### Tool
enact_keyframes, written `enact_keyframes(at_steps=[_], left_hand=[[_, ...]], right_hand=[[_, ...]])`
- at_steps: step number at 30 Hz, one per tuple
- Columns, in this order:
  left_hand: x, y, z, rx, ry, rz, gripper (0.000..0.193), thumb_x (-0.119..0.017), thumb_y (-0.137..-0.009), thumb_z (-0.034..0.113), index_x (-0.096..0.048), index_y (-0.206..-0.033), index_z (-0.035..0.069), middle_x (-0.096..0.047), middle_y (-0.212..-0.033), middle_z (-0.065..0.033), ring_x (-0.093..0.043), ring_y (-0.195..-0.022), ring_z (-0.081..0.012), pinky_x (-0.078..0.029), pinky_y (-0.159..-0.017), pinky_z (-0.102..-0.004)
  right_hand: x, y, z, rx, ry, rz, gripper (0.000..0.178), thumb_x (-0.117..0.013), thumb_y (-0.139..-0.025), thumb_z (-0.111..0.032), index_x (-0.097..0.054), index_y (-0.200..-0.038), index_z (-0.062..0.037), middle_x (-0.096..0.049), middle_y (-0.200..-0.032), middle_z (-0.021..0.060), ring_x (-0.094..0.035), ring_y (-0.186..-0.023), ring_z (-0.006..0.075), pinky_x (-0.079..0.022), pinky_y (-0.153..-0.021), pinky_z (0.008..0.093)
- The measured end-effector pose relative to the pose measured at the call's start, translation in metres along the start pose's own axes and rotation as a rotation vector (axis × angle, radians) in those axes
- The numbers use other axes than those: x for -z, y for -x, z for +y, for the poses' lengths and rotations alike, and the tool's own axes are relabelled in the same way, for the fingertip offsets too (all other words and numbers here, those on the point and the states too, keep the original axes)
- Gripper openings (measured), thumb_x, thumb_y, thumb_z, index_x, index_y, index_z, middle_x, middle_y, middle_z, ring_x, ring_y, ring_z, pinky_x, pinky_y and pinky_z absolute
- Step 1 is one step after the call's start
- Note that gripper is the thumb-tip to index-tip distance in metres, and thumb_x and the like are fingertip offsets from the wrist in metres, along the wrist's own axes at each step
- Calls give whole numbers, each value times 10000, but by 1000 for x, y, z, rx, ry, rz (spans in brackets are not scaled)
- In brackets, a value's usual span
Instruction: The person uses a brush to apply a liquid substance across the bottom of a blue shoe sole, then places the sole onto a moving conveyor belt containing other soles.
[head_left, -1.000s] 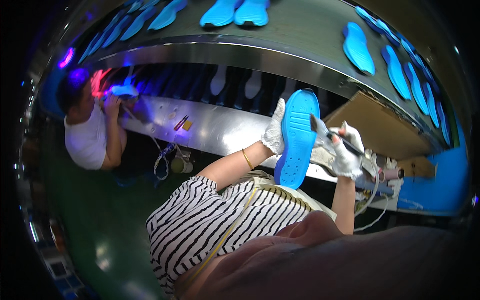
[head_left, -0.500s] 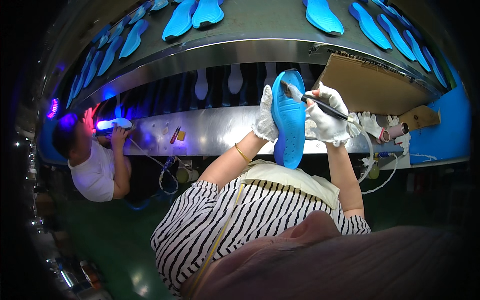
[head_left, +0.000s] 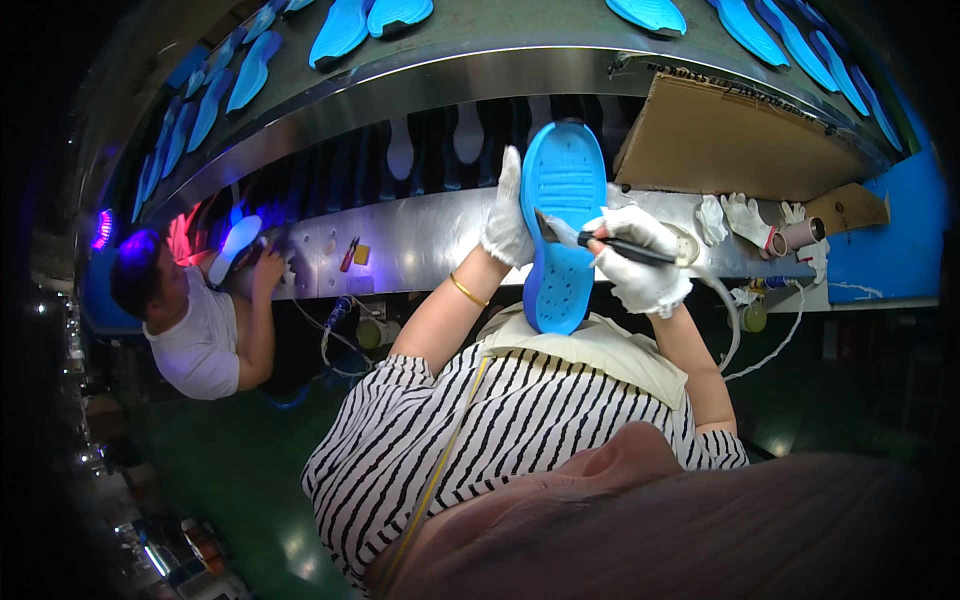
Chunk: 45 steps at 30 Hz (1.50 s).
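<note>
A bright blue shoe sole (head_left: pixel 570 175) stands lengthwise in front of my chest, its ribbed and dotted inner face turned up toward me. My left hand (head_left: pixel 507 222), in a white glove, grips the sole by its left edge, with the thumb side pointing up along the rim. In my white-gloved right hand (head_left: pixel 645 262) is a brush (head_left: pixel 622 246) with a black handle, and a pale hose runs from its rear end. Its bristles lie on the sole's inner face near the left rim, about midway along. Part of the sole's right edge is behind the right hand.
Beyond a metal ledge (head_left: pixel 410 230), several blue soles (head_left: pixel 345 30) lie on a dark belt (head_left: pixel 500 25). To the right are a cardboard box (head_left: pixel 740 140), loose white gloves (head_left: pixel 742 215) and a spool (head_left: pixel 800 234). At left, a co-worker (head_left: pixel 200 320) handles another sole (head_left: pixel 238 242).
The brush has moved from the sole's far end down to its left rim near the middle. My left hand has turned the sole's inner face more toward me. The co-worker's sole has tilted.
</note>
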<state>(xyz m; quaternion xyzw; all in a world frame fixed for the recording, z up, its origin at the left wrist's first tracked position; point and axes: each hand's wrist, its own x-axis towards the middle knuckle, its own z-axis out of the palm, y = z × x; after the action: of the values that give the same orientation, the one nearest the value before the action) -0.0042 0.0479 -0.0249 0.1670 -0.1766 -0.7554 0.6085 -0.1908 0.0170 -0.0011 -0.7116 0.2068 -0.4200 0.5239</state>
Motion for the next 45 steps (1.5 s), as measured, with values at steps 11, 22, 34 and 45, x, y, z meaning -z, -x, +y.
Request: enact_keyframes(at_steps=[11,22,34,45], left_hand=[[5,9,-25,-73,-164,107,976,-300,-758,806,-345,-1376,53,-517,-1266,-160,-556,-1103,-277,-488,-934,-403],[6,-14,2,-359,161,-136,1220,-430,-544,906,-364,-1345,-12,-554,-1209,-174,-584,-1022,-315,-392,-1025,-499],[8,-17,28,-358,-78,-412,1191,-493,-535,882,-362,-1376,50,-482,-1288,-241,-557,-1117,-384,-466,-962,-512],[15,-23,47,-171,-728,-151,1037,-596,-606,779,-470,-1267,-9,-617,-1096,-201,-660,-939,-267,-576,-787,-394]], right_hand=[[8,15,13,-348,-361,44,116,-663,-795,28,-606,-893,3,-650,-926,101,-622,-768,120,-520,-703,252],[-4,-3,-6,-26,-225,-53,128,-675,-743,78,-626,-839,9,-658,-901,123,-641,-817,161,-524,-734,288],[2,3,5,-169,-363,-25,155,-659,-797,-4,-578,-929,-1,-630,-966,121,-617,-789,148,-526,-662,279],[19,-8,2,-409,-248,-411,98,-628,-722,-28,-611,-817,-21,-635,-885,88,-598,-747,138,-509,-660,276]])
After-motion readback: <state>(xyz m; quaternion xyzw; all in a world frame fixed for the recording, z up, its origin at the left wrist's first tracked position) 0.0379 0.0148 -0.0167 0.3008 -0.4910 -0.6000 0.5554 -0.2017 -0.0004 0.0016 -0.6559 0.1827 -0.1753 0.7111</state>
